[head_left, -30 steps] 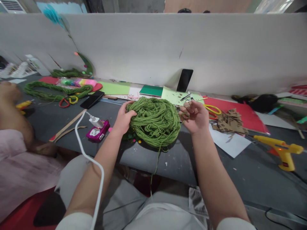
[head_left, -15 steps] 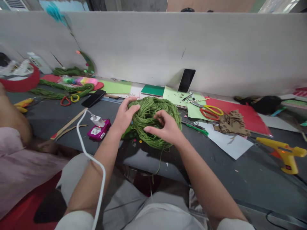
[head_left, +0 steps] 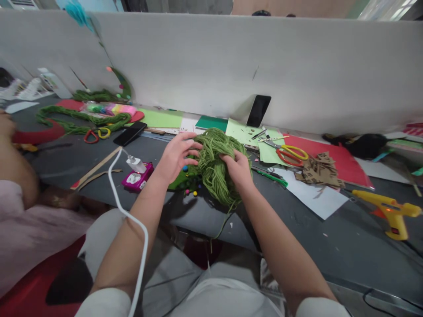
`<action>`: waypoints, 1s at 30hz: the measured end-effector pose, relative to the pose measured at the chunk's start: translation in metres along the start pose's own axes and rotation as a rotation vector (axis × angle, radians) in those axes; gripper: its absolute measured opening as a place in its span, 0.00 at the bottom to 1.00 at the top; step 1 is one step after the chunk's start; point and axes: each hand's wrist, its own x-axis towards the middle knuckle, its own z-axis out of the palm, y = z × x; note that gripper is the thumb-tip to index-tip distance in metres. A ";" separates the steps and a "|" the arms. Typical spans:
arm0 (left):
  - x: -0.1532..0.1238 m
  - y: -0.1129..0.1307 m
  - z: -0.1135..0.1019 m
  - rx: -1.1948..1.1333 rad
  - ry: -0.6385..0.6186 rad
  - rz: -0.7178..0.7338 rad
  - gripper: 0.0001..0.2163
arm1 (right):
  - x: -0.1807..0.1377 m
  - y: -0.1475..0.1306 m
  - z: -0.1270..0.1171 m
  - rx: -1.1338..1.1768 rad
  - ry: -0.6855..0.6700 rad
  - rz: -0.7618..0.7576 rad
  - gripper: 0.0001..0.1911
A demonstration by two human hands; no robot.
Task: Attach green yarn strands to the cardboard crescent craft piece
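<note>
At the near edge of the dark table point(head_left: 330, 246), the green yarn point(head_left: 214, 163) lies as a loose heap, partly on a green felt piece point(head_left: 180, 181). Your right hand point(head_left: 238, 169) has its fingers closed into the heap and grips a bunch of strands. Your left hand point(head_left: 176, 155) is spread, with the fingertips touching the side of the heap. The yarn looks tangled and one strand point(head_left: 220, 225) hangs over the edge, so I judge that most of the sorting remains.

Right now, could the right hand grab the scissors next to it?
Probably yes. The scissors lie uncovered on paper just right of the right hand, with nothing tall between. That hand is clutching the yarn, though, so it would likely need to let go first.
</note>
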 end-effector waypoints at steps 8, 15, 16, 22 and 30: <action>0.005 -0.009 0.001 -0.024 0.024 -0.007 0.20 | 0.005 -0.002 -0.002 0.227 0.048 0.233 0.11; 0.003 -0.005 -0.006 -0.127 0.018 -0.019 0.24 | 0.014 -0.002 -0.008 0.266 0.138 0.224 0.10; 0.003 -0.005 -0.007 -0.146 0.010 -0.024 0.25 | 0.014 -0.002 -0.008 0.274 0.140 0.219 0.11; 0.006 -0.013 -0.009 -0.133 -0.018 -0.007 0.25 | 0.004 -0.006 -0.009 0.254 -0.003 0.160 0.15; 0.011 -0.027 -0.013 0.019 0.053 -0.095 0.21 | 0.001 -0.024 -0.038 0.139 -0.359 -0.008 0.24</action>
